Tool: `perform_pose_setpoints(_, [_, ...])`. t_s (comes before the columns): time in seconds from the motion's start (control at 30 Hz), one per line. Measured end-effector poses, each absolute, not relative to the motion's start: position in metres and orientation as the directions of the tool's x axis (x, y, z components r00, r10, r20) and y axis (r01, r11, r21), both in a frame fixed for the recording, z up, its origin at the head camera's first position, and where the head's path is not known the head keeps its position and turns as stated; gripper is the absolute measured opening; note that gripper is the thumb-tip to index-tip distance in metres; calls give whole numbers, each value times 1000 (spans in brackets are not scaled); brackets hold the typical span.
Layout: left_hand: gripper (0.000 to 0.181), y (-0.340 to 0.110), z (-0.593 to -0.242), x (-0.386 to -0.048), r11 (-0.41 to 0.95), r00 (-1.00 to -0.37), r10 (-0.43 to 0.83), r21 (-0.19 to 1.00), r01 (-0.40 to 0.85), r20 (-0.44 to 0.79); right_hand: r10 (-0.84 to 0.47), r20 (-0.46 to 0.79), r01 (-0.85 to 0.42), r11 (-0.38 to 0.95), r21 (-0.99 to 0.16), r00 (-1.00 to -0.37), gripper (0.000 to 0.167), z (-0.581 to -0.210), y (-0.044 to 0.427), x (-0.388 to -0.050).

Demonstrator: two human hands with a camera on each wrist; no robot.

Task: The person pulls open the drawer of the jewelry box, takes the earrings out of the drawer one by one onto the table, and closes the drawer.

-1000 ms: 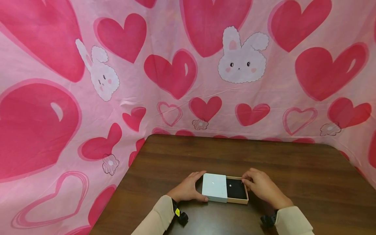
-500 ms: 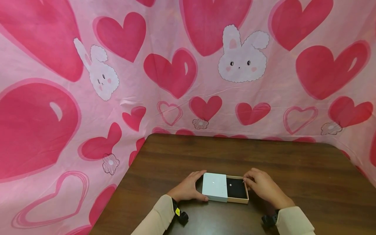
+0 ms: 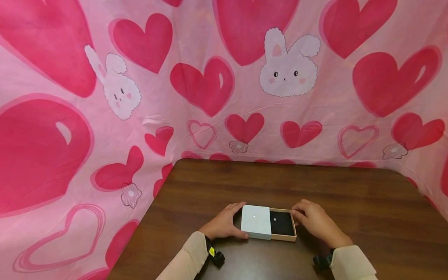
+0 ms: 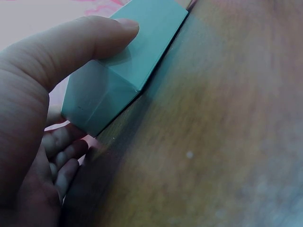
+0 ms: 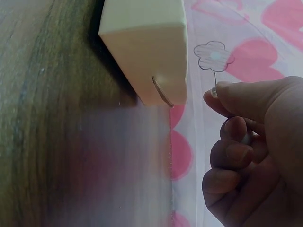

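A small flat jewelry box with a pale blue sleeve (image 3: 256, 221) lies on the table, its drawer (image 3: 282, 237) pulled partly out to the right. Inside the drawer is a black insert (image 3: 283, 227) bearing a small pearl-like stud (image 3: 274, 219). My left hand (image 3: 224, 223) grips the sleeve's left end, thumb (image 4: 102, 40) on the near side and fingers toward the far side. Just off the drawer's right end, my right hand (image 3: 313, 219) pinches a tiny stud earring (image 5: 215, 91) between thumb and forefinger, its thin post pointing up in the right wrist view. The other fingers are curled.
The box rests on a dark brown wooden table (image 3: 245, 182). A pink cloth (image 3: 196, 35) with hearts and rabbits hangs behind and to the left of it. A tan cord (image 5: 162, 91) shows at the drawer's end in the right wrist view.
My right hand has moved slightly right, from over the drawer's far right corner to just outside its end, with the earring. My left hand has stayed on the sleeve.
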State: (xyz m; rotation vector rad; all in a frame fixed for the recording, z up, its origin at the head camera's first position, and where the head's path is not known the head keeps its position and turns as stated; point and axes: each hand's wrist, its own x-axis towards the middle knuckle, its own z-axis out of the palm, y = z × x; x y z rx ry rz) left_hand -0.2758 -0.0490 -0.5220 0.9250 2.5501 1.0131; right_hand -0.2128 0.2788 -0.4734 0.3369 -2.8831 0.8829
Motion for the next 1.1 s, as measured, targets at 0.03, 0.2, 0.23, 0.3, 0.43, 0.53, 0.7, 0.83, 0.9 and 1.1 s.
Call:
perform_pose_setpoints(0.03, [106, -49, -522, -276, 557, -768, 640, 685, 470, 7, -179, 171, -244, 808, -537, -969, 7, -474, 279, -213])
perform_pose_setpoints(0.2, [106, -48, -521, -275, 560, -770, 638, 683, 469, 5, -179, 199, -259, 817, -516, -963, 7, -474, 283, -213])
perform_pose_setpoints(0.23, [106, -48, -521, -276, 560, -770, 638, 683, 469, 6, -183, 211, -267, 819, -507, -960, 7, -474, 283, -213])
perform_pose_setpoints(0.3, [107, -48, -521, -276, 562, -771, 637, 682, 468, 4, -190, 234, -285, 821, -495, -953, 7, -474, 284, -213])
perform_pose_setpoints(0.43, [107, -48, -521, -276, 566, -773, 635, 679, 467, 2, -199, 266, -309, 818, -484, -943, 8, -475, 286, -214])
perform_pose_setpoints(0.53, [107, -49, -521, -275, 568, -773, 634, 679, 466, 0, -199, 282, -318, 818, -479, -938, 8, -475, 288, -214])
perform_pose_setpoints(0.7, [106, -49, -521, -275, 567, -774, 633, 681, 462, -2, -187, 275, -302, 828, -473, -943, 7, -474, 290, -215])
perform_pose_setpoints(0.83, [107, -49, -522, -275, 568, -774, 633, 684, 458, -8, -181, 253, -286, 826, -485, -950, 7, -473, 293, -215])
perform_pose_setpoints(0.9, [107, -49, -521, -275, 566, -773, 634, 686, 458, -6, -178, 246, -281, 824, -491, -953, 6, -473, 294, -215])
perform_pose_setpoints(1.1, [107, -48, -522, -276, 562, -769, 639, 684, 465, -2, -169, 246, -274, 825, -495, -954, 5, -476, 299, -217])
